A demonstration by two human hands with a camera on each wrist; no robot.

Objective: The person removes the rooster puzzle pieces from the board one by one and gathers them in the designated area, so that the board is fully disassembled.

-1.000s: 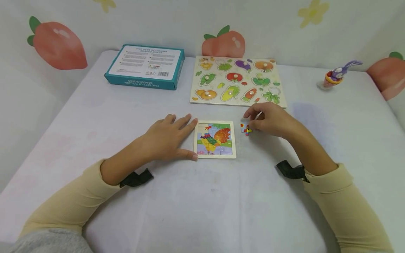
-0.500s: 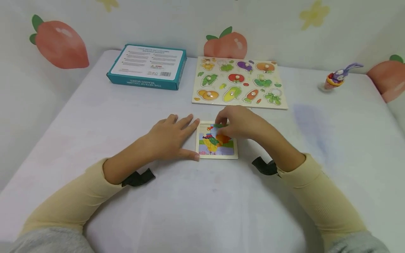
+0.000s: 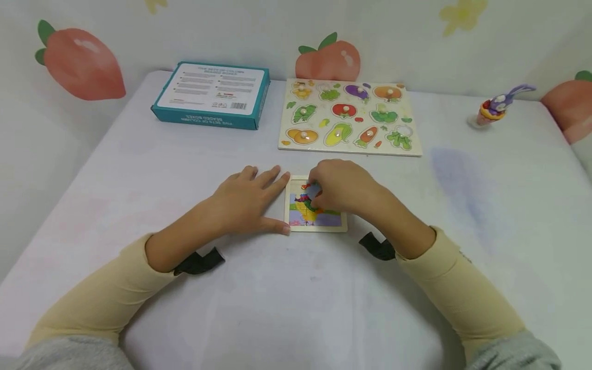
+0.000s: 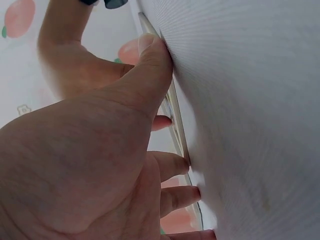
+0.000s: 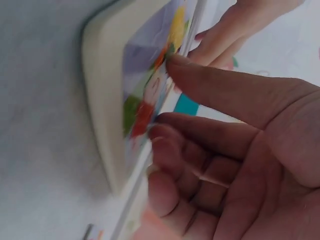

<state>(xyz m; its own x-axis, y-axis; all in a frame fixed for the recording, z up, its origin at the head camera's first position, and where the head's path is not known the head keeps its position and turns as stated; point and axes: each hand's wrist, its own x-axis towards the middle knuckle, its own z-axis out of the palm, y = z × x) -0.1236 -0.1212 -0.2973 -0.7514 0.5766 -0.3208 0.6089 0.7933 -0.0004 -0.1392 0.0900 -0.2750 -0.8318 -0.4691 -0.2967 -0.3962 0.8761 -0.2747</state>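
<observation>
My left hand (image 3: 246,204), fingers spread, braces the framed puzzle (image 3: 319,229) by its left edge on the counter (image 3: 287,298), presumably against sliding; my right hand (image 3: 343,186) pinches a puzzle piece (image 3: 314,191) over it.

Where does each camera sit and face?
Head: worn on the head, facing forward and down at the puzzle; left hand, right hand and sleeves show.
Left wrist: on that wrist, facing its palm and the puzzle's edge.
Right wrist: on that wrist, facing its fingers at the puzzle.
Both wrist views share the puzzle, opposite hand.
</observation>
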